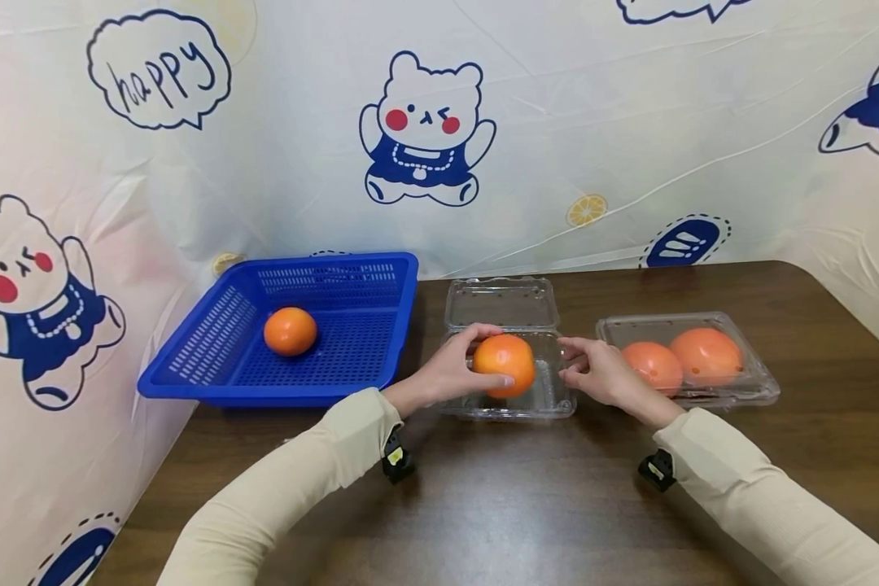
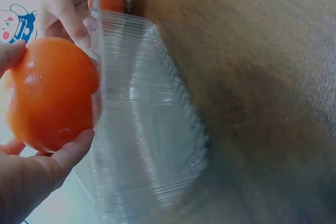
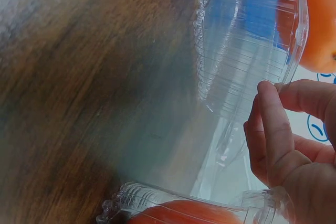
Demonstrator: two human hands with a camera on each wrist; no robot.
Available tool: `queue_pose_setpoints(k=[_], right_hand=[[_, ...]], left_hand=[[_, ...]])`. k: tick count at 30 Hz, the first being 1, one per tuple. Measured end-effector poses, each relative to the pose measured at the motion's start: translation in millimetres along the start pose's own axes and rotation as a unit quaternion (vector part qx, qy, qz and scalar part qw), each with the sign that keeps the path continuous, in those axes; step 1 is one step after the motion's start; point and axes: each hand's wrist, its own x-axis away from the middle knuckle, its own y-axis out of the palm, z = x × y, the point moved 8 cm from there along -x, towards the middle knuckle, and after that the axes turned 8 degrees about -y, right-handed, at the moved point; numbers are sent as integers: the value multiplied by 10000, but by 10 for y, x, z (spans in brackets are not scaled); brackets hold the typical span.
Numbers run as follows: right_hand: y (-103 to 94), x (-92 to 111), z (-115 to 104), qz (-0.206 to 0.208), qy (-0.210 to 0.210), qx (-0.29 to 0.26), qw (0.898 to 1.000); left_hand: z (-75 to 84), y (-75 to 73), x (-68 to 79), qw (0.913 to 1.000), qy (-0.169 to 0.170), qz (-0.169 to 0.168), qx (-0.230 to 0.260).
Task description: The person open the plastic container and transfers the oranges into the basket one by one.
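Note:
My left hand [image 1: 456, 366] grips an orange [image 1: 504, 365], thumb on the near side and fingers round the back. The orange is held over the base of an open clear plastic clamshell box [image 1: 549, 399], whose lid [image 1: 501, 303] lies folded back toward the wall. In the left wrist view the orange [image 2: 52, 94] appears above the box's rim. At the box's right side, my right hand [image 1: 602, 373] pinches the rim between thumb and fingers, as the right wrist view shows the fingertips [image 3: 266, 88] meeting at the edge.
A blue plastic basket [image 1: 403, 325] with one orange [image 1: 290, 331] inside stands at the left. To the right, a closed clear box [image 1: 758, 382] holds two oranges [image 1: 706, 356]. A printed cloth [image 1: 300, 163] hangs behind the brown wooden table [image 1: 498, 505].

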Motion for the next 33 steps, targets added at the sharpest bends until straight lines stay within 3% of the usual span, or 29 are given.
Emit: queue_pose_setpoints(k=[13,33], right_hand=[[-5,-16,-23,84,-88,53,9999],[0,9,-27,86,-109,-17,9999]], left_hand=[[251,-204,80,9992,274,55,-281],[503,-704,30,9939,505,739,-642]])
